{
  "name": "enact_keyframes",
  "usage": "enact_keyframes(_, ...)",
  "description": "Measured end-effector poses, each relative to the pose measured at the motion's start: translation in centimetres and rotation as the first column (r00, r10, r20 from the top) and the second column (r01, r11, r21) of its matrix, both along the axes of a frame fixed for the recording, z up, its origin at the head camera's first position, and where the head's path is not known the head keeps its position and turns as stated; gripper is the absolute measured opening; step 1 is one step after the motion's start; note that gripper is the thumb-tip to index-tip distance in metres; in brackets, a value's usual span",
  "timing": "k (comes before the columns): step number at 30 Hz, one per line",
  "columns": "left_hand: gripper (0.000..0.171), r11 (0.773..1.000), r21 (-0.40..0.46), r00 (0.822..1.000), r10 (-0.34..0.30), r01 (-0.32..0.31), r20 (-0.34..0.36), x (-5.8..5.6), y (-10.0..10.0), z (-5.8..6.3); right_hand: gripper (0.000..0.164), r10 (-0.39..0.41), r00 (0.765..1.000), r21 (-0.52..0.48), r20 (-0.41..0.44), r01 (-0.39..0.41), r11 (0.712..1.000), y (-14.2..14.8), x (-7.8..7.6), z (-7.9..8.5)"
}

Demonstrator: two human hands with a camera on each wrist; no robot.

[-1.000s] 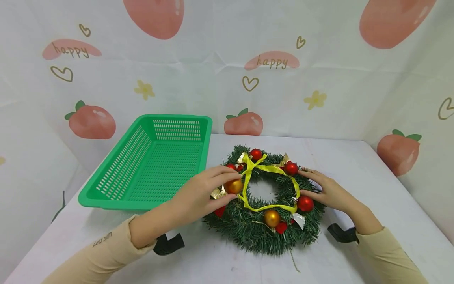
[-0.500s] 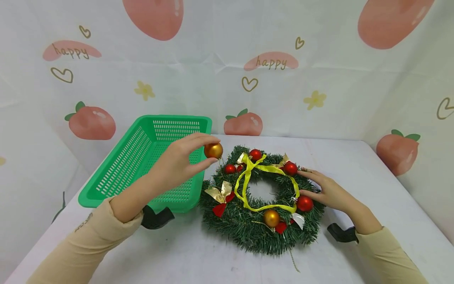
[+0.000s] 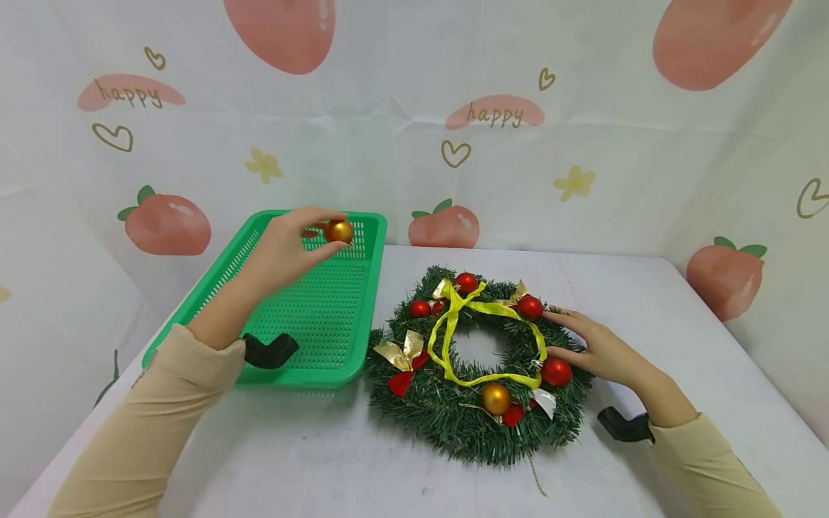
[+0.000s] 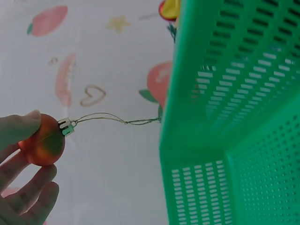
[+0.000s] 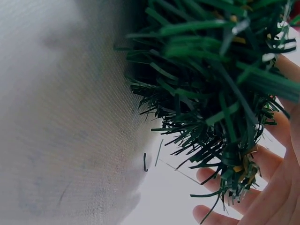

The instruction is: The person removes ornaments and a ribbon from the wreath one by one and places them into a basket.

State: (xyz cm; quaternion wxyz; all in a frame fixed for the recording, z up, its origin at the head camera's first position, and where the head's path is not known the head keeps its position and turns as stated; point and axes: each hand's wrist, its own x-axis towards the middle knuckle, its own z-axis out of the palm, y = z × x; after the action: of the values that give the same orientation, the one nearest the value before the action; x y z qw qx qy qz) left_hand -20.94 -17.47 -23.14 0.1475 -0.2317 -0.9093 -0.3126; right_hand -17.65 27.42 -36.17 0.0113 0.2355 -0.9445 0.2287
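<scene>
at the left of the white-covered bench [image 3: 311,460] stands a green rectangular plastic basket [image 3: 320,309] with slotted walls. its moulded rim is probably stiff and would offer a firm edge to hold.

the left hand [image 3: 281,252] reaches over the basket, thumb and fingertips spaced to the width of a round gold ball ornament [image 3: 339,232], which it pinches by the sides. in the head view the ball lies over the basket's far end; its height above the rim cannot be told. the ball is probably light and hollow, with a smooth shell that may slip or crack if squeezed hard. a light pinch across its widest part is advised. the silver-coloured cap [image 4: 66,126] points away from the palm and carries a thin looped cord [image 4: 125,122], limp enough to snag; neither should bear a pull.

to the right lies a green ring-shaped tinsel wreath [image 3: 440,424] carrying a yellow fabric ribbon [image 3: 455,302] and glossy red balls [image 3: 557,372]. its bristles should yield under pressure; the outer ring is the place to steady it. the right hand [image 3: 602,350], fingers extended and parted, rests against its right edge.
</scene>
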Motion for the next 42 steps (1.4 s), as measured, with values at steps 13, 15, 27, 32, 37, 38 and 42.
enact_keyframes(13,0.04,0.993,-0.057,0.967,0.117,-0.107,0.225,-3.4,-3.4,-1.1,0.06,0.003,1.0,-0.001,-0.001,-0.003,1.0,0.0,0.0,0.0)
enact_keyframes(15,0.041,0.99,-0.081,0.955,0.137,-0.12,0.262,-3.8,-3.8,-1.4,0.06,0.001,1.0,-0.001,0.003,-0.001,1.0,0.0,0.0,0.1)
enact_keyframes(27,0.043,0.983,-0.136,0.913,0.168,-0.125,0.373,-5.8,-6.8,-3.9,0.06,0.002,1.0,-0.004,0.006,-0.002,1.0,-0.1,0.1,0.2)
enact_keyframes(32,0.046,0.979,-0.147,0.904,0.187,-0.14,0.384,-6.2,-7.5,-4.4,0.06,0.0,1.0,-0.006,0.011,0.0,1.0,-0.1,0.2,0.3)
enact_keyframes(37,0.045,0.97,-0.184,0.902,0.217,-0.157,0.374,-6.5,-8.0,-4.7,0.06,0.001,1.0,-0.004,0.006,-0.001,1.0,-0.2,0.2,0.3)
enact_keyframes(38,0.045,0.968,-0.194,0.9,0.223,-0.159,0.374,-6.5,-8.1,-4.8,0.06,0.002,1.0,-0.004,0.005,-0.002,1.0,-0.2,0.2,0.3)
enact_keyframes(42,0.046,0.961,-0.222,0.888,0.242,-0.164,0.392,-6.6,-8.3,-4.9,0.059,0.001,1.0,-0.005,0.006,0.0,1.0,-0.2,0.2,0.3)
